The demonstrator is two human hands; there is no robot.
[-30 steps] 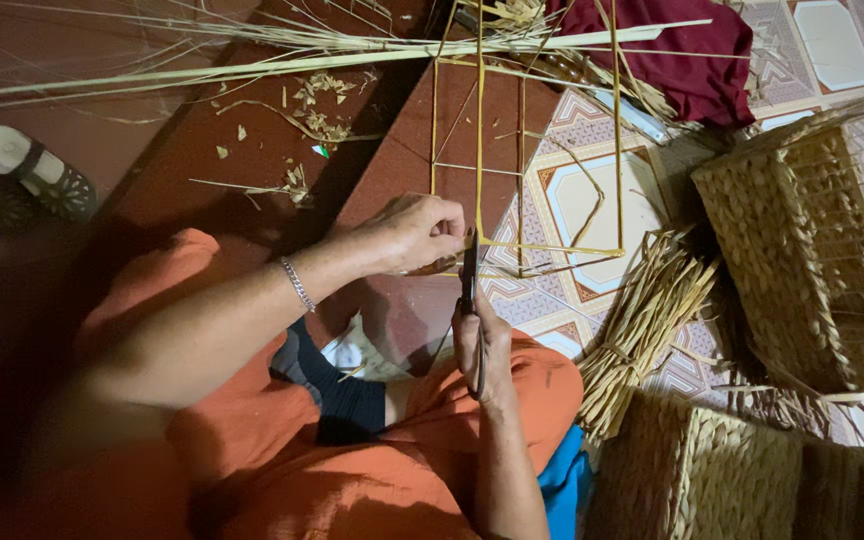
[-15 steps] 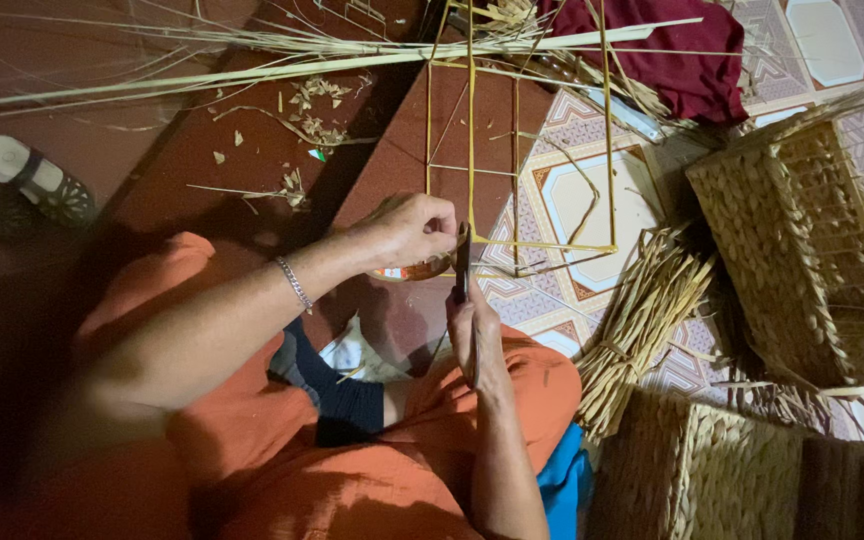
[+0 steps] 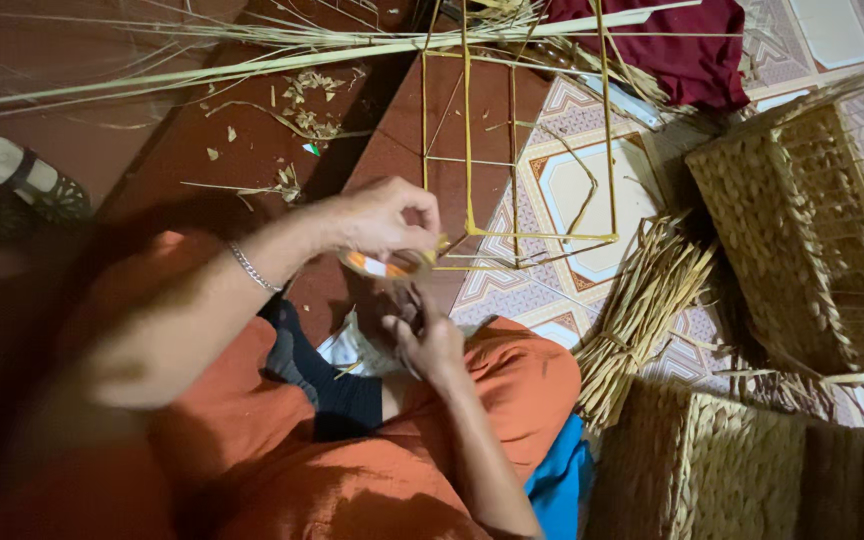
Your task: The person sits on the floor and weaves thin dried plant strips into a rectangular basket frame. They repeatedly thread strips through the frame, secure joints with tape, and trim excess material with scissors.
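A yellow wire frame (image 3: 542, 237) stands on the floor in front of my knees. My left hand (image 3: 384, 215) is at the frame's near left corner, fingers closed over an orange and clear tape roll (image 3: 384, 265). Just below the roll is my right hand (image 3: 430, 340), its fingers pinched together on what looks like the tape's loose end. I wear a thin bracelet on my left wrist and orange clothing (image 3: 352, 470) over my lap.
A bundle of twisted straw (image 3: 642, 310) lies to the right of the frame. One woven basket (image 3: 802, 230) stands at the right and another (image 3: 732, 470) at the lower right. Long reeds (image 3: 252, 50), a maroon cloth (image 3: 692, 45) and sandals (image 3: 22, 185) lie around.
The tape roll has come into view under my left hand. My right hand has dropped slightly away from the frame corner. The frame stays in place.
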